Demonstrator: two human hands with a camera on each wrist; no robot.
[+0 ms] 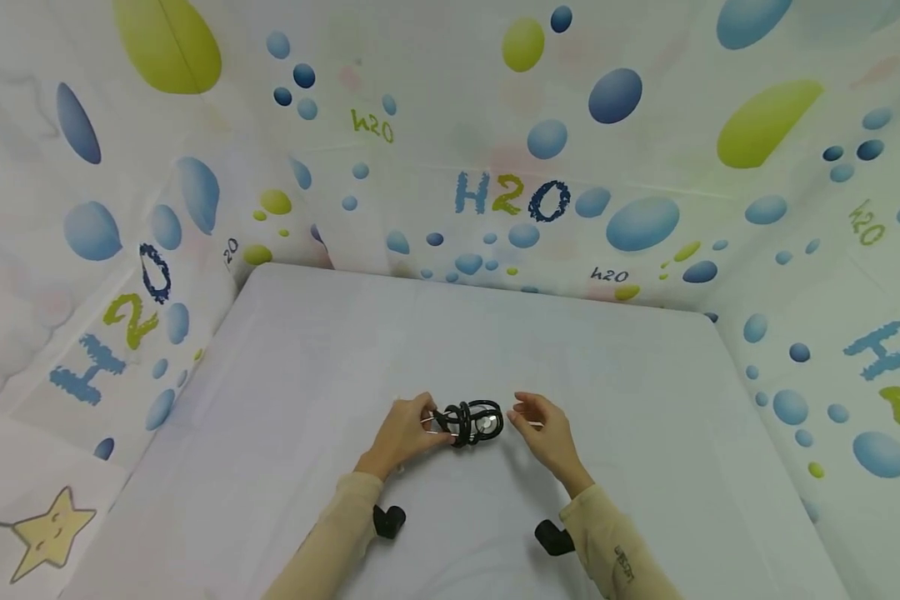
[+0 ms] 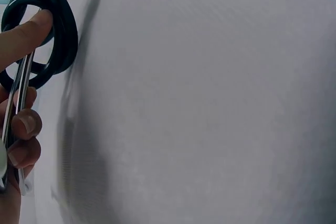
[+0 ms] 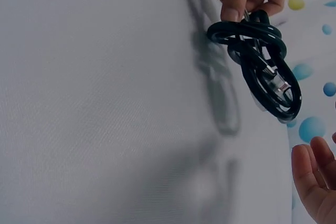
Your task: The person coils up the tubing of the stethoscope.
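Observation:
A stethoscope (image 1: 465,412), its black tubing wound into a knotted bundle, is held over the white table by my left hand (image 1: 401,429). In the left wrist view, the thumb presses near the coil and the other fingers curl round the two metal ear tubes (image 2: 24,77). The silvery round chest piece (image 1: 486,423) lies within the loop at the bundle's right end. My right hand (image 1: 546,429) is just right of the bundle, apart from it, fingers loosely bent and holding nothing. In the right wrist view, the bundle (image 3: 257,90) hangs from the left hand's fingers.
A white cloth covers the table (image 1: 390,333). Around its back and sides stand white curtains (image 1: 435,125) printed with blue and green drops and H2O lettering. A black device (image 1: 388,522) is at the left wrist, another black device (image 1: 554,537) at the right.

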